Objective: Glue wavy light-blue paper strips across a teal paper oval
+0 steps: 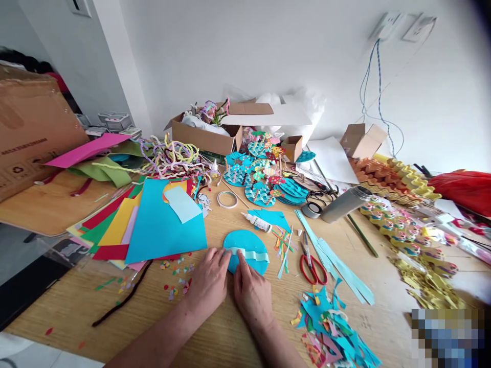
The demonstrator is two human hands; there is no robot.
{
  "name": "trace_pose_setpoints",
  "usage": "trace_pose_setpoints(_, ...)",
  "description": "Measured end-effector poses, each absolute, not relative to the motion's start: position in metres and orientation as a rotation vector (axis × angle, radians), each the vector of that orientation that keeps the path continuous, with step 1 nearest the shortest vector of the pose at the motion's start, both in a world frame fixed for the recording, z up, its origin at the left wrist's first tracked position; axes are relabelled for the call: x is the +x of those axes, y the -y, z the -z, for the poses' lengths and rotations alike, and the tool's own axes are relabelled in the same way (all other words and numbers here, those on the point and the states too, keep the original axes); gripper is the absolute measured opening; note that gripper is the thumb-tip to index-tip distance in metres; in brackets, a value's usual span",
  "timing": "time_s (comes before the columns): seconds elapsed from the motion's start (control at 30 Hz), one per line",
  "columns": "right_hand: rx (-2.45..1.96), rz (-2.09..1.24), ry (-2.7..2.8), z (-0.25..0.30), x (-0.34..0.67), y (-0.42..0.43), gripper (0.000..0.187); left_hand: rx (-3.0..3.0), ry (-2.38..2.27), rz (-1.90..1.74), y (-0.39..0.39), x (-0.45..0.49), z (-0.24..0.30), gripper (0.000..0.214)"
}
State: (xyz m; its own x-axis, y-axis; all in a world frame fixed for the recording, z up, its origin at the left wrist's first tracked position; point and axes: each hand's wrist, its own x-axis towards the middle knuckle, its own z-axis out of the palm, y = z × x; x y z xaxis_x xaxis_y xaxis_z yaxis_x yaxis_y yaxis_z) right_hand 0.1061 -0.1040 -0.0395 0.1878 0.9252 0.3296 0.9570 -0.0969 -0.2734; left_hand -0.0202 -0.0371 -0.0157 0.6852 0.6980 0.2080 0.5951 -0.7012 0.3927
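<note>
On the table in front of me lies a blue paper circle (244, 239) with a wavy pale-blue paper strip (259, 256) across its middle. My left hand (210, 276) grips the circle's left edge, its fingertips close to the strip's left end. With its index finger stretched out, my right hand (252, 292) presses on the strip; its other fingers are curled. Just beyond the circle lies a white glue bottle (259, 223), nozzle to the left. Red-handled scissors (311, 266) rest to the right, beside long pale-blue strips (330, 250).
Coloured paper sheets (164, 225) are stacked at left. Blue scraps (333, 327) lie near right. Finished-looking wavy blue paper pieces (261, 191), a tape ring (227, 199), a metal flask (345, 204) and an open cardboard box (207, 135) stand farther back. Egg-carton pieces (399, 179) line the right.
</note>
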Motion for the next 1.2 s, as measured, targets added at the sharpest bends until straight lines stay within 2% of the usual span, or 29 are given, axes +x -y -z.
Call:
trace_pose_setpoints(0.53,-2.286,-0.091,1.791,0.0340,0.1032,0.1006,0.043,2.574,-1.048,-0.487,0.0376,-0.0200,0.0093,0.043)
trace_pose_setpoints(1.2,-2.343,-0.076,1.780,0.0334,0.1012,0.0984,0.041,2.600,-1.044,-0.460,0.0380,-0.0197,0.0126,0.047)
